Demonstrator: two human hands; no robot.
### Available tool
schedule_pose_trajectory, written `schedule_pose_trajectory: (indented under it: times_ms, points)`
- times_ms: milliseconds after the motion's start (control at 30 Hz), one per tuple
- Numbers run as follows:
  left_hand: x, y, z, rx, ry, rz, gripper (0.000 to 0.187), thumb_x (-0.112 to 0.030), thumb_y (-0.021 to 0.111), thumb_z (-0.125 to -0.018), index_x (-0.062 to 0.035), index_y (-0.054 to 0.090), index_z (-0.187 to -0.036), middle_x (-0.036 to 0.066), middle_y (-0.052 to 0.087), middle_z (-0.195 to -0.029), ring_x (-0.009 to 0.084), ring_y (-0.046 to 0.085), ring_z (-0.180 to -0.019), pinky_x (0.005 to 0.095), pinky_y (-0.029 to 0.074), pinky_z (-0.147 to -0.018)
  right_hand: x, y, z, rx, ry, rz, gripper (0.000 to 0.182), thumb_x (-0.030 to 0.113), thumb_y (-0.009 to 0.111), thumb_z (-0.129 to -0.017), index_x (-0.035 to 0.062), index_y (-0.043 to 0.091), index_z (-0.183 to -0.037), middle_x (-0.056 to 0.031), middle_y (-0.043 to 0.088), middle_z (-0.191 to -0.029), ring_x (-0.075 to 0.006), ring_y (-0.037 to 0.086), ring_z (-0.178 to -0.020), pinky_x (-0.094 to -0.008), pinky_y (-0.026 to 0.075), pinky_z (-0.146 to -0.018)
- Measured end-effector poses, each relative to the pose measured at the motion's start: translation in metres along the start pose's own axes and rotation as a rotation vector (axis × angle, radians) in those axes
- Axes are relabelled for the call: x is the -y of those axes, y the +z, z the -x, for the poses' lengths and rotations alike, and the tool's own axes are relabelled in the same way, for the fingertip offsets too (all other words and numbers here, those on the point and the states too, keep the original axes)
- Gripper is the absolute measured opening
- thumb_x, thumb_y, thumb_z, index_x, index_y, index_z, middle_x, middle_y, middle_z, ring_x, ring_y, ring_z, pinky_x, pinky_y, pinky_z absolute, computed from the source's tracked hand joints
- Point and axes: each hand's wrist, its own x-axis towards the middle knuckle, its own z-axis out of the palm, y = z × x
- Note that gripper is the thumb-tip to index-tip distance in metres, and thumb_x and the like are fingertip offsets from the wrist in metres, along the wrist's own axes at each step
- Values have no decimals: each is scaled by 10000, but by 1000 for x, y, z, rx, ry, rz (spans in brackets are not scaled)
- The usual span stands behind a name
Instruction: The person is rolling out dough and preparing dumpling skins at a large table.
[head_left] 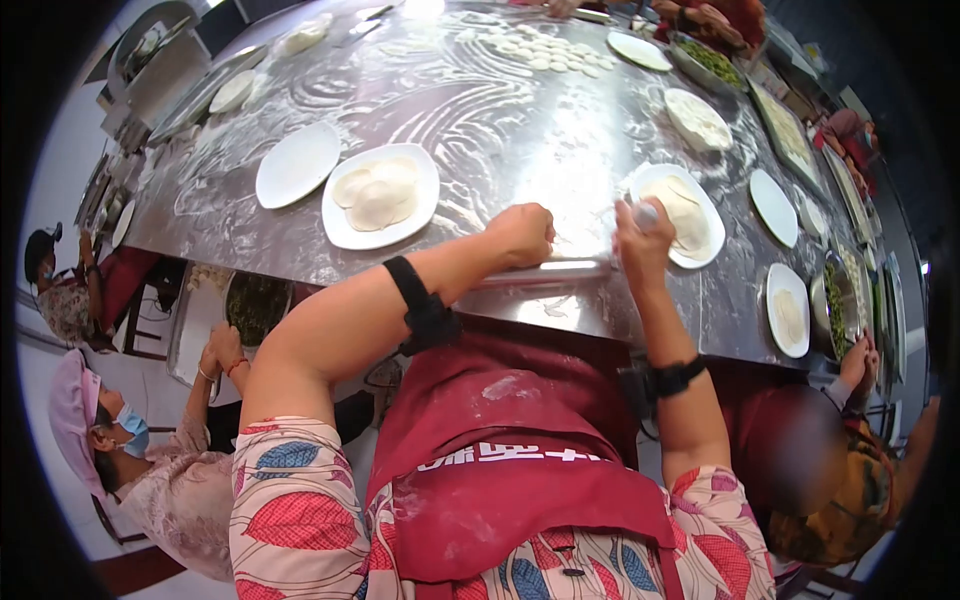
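Note:
Near the front edge of the floured metal table (450, 215), my left hand (524, 235) is closed, and what it holds, if anything, is hidden. To its right my right hand (645, 235) is wrapped round a pale, rounded object, perhaps the end of a rolling pin (646, 212). Just beyond that hand, a white plate (714, 235) carries flat dough rounds (682, 212). Left of my left hand, another white plate (350, 237) holds overlapping dough wrappers (376, 194). The two hands are apart.
An empty white plate (299, 165) lies at the left. Many small dough pieces (548, 50) lie at the back. Bowls of green filling (708, 62) stand at the right and back. A masked person (150, 450) sits at the left; another person (840, 480) is close on the right.

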Motion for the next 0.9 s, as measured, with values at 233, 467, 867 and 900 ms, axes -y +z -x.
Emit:
schedule_pose_trajectory:
  times_ms: [233,467,867,900]
  points:
    - [8,-11,2,108,93,-70,146,-110,671,-686,-18,652,-797,118,656,-748,226,641,-738,344,499,-686,33,-29,54,-49,138,-68,185,12,675,-797,26,498,-745,-8,515,-534,-76,499,-429,-249,379,-386]
    - [3,-24,11,216,85,-29,102,-82,635,-756,-9,618,-825,103,629,-706,203,637,-741,333,490,-680,14,-8,18,-45,110,-42,181,36,681,-784,22,506,-744,-30,523,-551,-91,483,-477,-263,387,-447]
    - [9,-13,6,131,-41,201,132,-99,640,-768,9,663,-842,150,661,-750,236,637,-716,346,501,-677,42,-35,61,14,180,-195,170,22,675,-798,32,509,-762,-31,543,-561,-86,503,-458,-243,370,-396]
    - [8,-16,8,177,-102,277,133,-97,634,-769,8,666,-844,152,661,-748,238,639,-718,346,502,-680,38,-32,55,2,181,-149,173,24,675,-798,30,507,-759,-31,542,-561,-87,506,-463,-247,376,-404]
